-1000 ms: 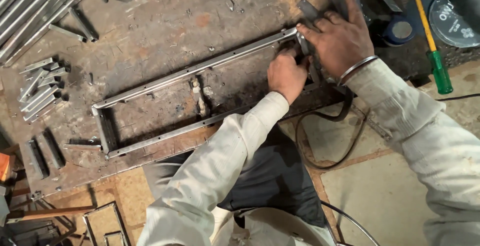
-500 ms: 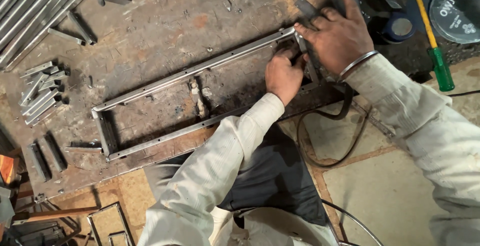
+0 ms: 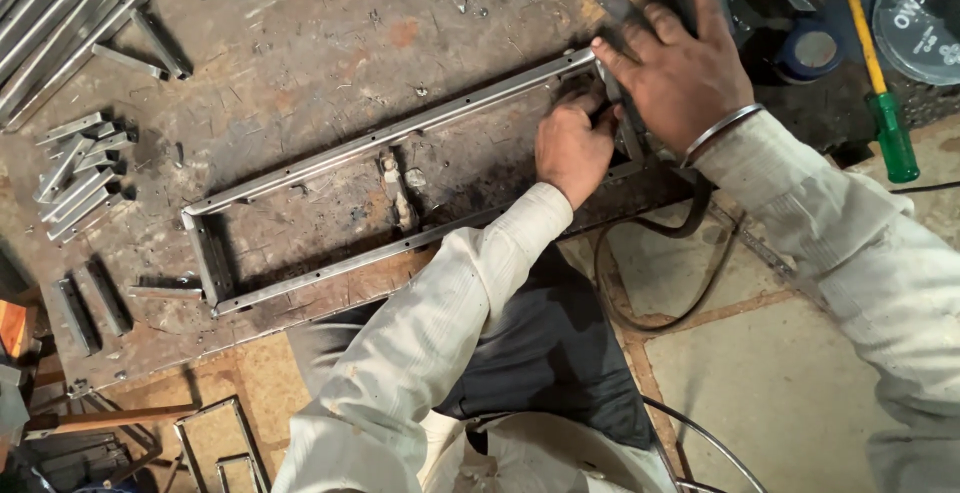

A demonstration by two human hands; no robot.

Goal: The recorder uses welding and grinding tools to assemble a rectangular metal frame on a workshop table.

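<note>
Both hands at right end of rectangular steel frame [image 3: 330, 158] on rusty worktable [image 3: 330, 23]: left hand [image 3: 572, 148] curled shut on corner, right hand [image 3: 683, 73] spread flat over short end bar. Short steel offcuts [image 3: 75, 168] piled left; green-handled screwdriver [image 3: 880, 83], one, right.

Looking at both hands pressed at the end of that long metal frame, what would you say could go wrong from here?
The left hand and right hand crowd one corner of the metal frame, so fingers could get pinched or cut on its edges. The black cable loops beside the knees and might snag. The bracelet on the right wrist could catch on the steel.
</note>
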